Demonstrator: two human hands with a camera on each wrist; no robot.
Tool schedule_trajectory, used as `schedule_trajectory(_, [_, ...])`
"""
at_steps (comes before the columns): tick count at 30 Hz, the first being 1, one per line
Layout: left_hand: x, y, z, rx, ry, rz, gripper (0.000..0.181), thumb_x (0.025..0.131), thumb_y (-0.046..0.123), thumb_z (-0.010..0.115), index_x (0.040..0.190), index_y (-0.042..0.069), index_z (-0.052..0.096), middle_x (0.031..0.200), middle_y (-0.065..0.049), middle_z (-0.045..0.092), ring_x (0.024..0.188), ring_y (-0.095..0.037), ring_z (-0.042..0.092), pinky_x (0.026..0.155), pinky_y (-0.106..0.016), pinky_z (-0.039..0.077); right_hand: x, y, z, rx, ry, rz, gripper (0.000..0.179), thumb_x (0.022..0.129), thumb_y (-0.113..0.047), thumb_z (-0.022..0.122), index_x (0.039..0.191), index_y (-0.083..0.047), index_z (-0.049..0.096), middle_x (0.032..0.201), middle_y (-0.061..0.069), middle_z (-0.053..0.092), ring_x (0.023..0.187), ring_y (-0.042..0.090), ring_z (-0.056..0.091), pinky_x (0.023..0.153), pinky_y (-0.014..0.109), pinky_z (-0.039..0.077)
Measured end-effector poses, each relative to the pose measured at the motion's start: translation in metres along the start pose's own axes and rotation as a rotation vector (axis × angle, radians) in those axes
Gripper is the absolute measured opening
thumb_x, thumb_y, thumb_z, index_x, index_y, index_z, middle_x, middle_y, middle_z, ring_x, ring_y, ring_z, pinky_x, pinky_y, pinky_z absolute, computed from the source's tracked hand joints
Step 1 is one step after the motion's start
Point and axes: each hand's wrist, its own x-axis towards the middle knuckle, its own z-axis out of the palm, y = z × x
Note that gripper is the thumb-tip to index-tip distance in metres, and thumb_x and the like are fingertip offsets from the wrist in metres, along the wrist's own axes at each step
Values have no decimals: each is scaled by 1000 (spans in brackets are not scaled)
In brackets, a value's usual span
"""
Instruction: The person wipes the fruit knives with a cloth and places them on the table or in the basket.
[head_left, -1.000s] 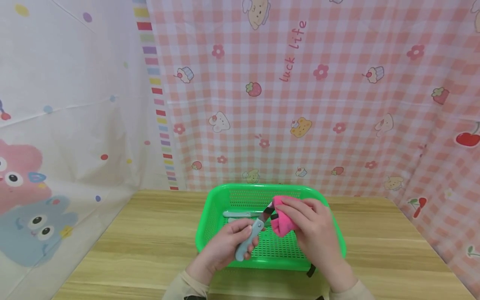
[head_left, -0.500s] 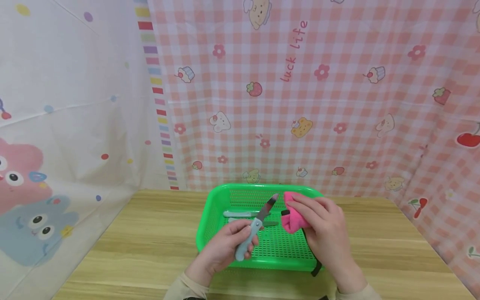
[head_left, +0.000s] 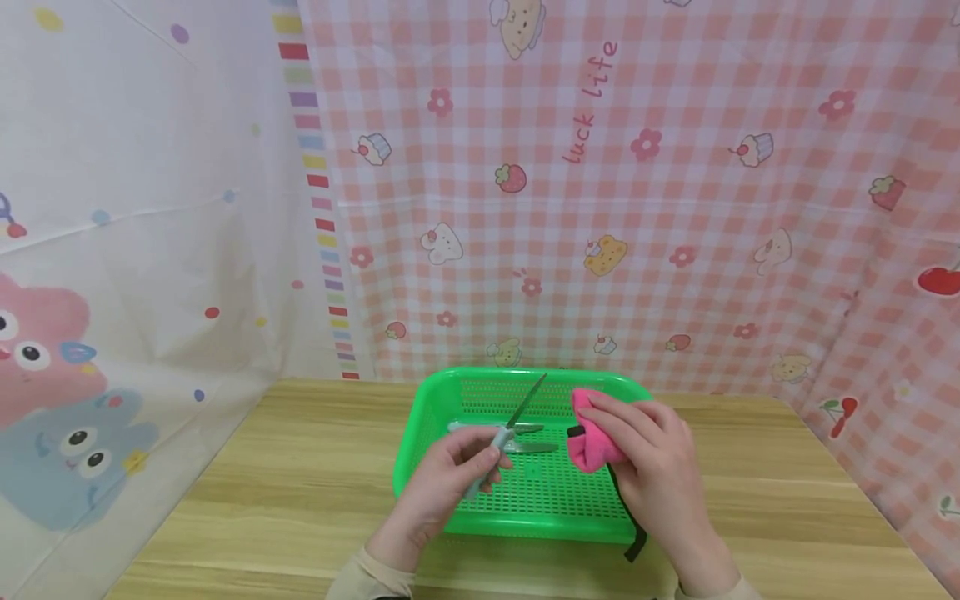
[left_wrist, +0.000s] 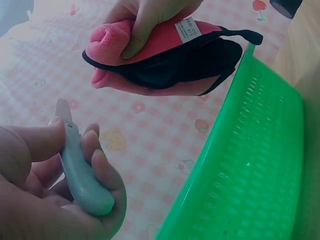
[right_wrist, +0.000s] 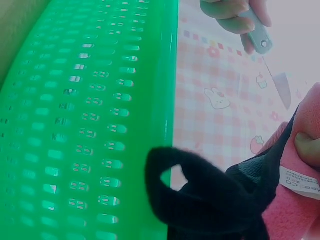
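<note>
My left hand [head_left: 450, 479] grips a small folding-style knife [left_wrist: 82, 175] by its pale blue-grey handle, thumb along the side. The blade [head_left: 527, 402] points up and away, showing its narrow edge in the head view. My right hand [head_left: 660, 467] holds a bunched pink cleaning cloth [head_left: 592, 437] with a dark lining, folded so that the lining opens toward the left wrist camera. A white label [left_wrist: 188, 30] and a black hanging loop [right_wrist: 210, 215] show on it. A gap separates cloth and blade. Both hands are over the green basket [head_left: 540, 527].
Two more knives lie in the basket, their blades [head_left: 534, 448] pointing right and their handles partly behind my left hand. The basket stands on a wood-grain table [head_left: 300, 492]. A pink checked curtain [head_left: 480, 217] hangs behind, and a white patterned sheet [head_left: 150, 250] at the left.
A second ago the cloth touched the blade near its tip; my right hand has since drawn it off to the right. My left hand has turned the knife, so its blade appears narrower.
</note>
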Motion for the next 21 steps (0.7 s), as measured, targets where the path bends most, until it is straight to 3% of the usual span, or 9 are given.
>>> schedule_trajectory(6, [-1, 4, 4, 140, 102, 54, 30, 96, 10, 65, 122, -3, 63, 98, -10, 69, 82, -16, 62, 72, -25, 50, -1, 0, 0, 8, 12, -5, 45, 71, 9, 68, 110, -11, 76, 115, 6, 71, 88, 31, 58, 67, 47, 40])
schedule_trajectory(9, [-1, 3, 6, 294, 202, 122, 25, 93, 10, 69, 117, 2, 68, 101, -12, 69, 83, -16, 62, 73, -25, 51, -2, -1, 0, 5, 2, 1, 46, 71, 9, 68, 111, -11, 76, 116, 5, 71, 88, 30, 59, 67, 46, 40])
schedule_trajectory(14, [1, -1, 10, 562, 371, 306, 24, 88, 4, 74, 111, 9, 73, 103, -5, 71, 84, -16, 62, 74, -26, 54, -3, -1, -1, 1, -13, 7, 47, 72, 9, 68, 114, -12, 75, 118, 3, 70, 89, 28, 58, 70, 44, 39])
schedule_trajectory(21, [5, -5, 9, 892, 485, 609, 31, 77, -3, 81, 105, 8, 74, 94, -2, 71, 80, -16, 64, 70, -31, 54, -1, -4, 1, 0, -1, -30, 41, 76, 4, 65, 112, -13, 75, 117, 3, 71, 88, 28, 58, 66, 44, 41])
